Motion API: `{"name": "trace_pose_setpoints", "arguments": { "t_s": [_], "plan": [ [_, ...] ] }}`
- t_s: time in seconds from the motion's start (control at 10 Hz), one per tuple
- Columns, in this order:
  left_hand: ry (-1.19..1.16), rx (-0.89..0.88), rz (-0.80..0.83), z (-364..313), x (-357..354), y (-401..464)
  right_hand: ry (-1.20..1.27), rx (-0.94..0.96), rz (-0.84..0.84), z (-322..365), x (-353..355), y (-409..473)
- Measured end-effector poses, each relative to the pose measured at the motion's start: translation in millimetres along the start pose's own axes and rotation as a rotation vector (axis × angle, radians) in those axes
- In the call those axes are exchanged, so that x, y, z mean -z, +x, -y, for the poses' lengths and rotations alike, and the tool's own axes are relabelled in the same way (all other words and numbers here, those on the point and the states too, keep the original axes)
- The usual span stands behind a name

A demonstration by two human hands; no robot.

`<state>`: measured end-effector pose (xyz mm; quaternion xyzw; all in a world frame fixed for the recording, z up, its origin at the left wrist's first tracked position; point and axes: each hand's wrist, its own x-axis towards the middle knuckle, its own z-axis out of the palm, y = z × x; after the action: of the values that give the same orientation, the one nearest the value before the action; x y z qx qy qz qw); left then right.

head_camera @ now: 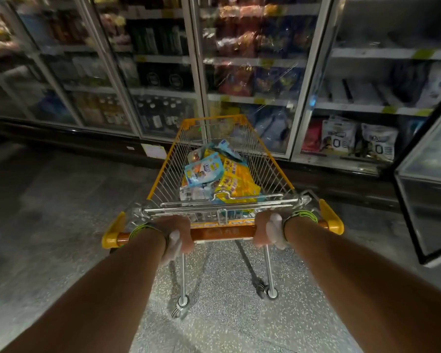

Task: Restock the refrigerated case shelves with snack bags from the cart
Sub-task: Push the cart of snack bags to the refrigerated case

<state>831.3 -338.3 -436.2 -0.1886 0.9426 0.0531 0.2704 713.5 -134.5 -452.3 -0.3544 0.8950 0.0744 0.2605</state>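
A wire shopping cart [161,179] with yellow trim stands in front of me, nose toward the refrigerated case [250,80]. Blue and yellow snack bags [222,177] lie piled in its basket. My left hand [178,233] grips the orange cart handle [223,231] left of centre. My right hand [267,231] grips the same handle right of centre. Both fingers curl over the bar. The case's glass doors are closed ahead of the cart, with bags and bottles on the shelves behind them.
An open glass case door [428,189] juts out at the right, close to the cart's right side. White bags [357,140] sit on the low shelf behind it. Speckled floor [61,205] stretches to the left of the cart.
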Motion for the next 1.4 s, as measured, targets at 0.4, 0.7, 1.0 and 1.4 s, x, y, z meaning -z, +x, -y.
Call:
{"name": "trace_pose_setpoints", "arguments": {
  "t_s": [0.4,0.7,1.0,1.4],
  "plan": [
    [-0.020,-0.023,0.007,6,15,20,-0.198,0.088,0.264,7,23,-15],
    [0.107,-0.081,-0.018,15,25,49,-0.371,0.185,0.226,12,32,-6],
    [0.122,-0.084,0.010,20,44,67,-0.136,0.015,0.217,11,38,14],
    [0.116,-0.102,0.057,30,57,84,-0.063,0.024,0.173,12,38,37]
  ]
}}
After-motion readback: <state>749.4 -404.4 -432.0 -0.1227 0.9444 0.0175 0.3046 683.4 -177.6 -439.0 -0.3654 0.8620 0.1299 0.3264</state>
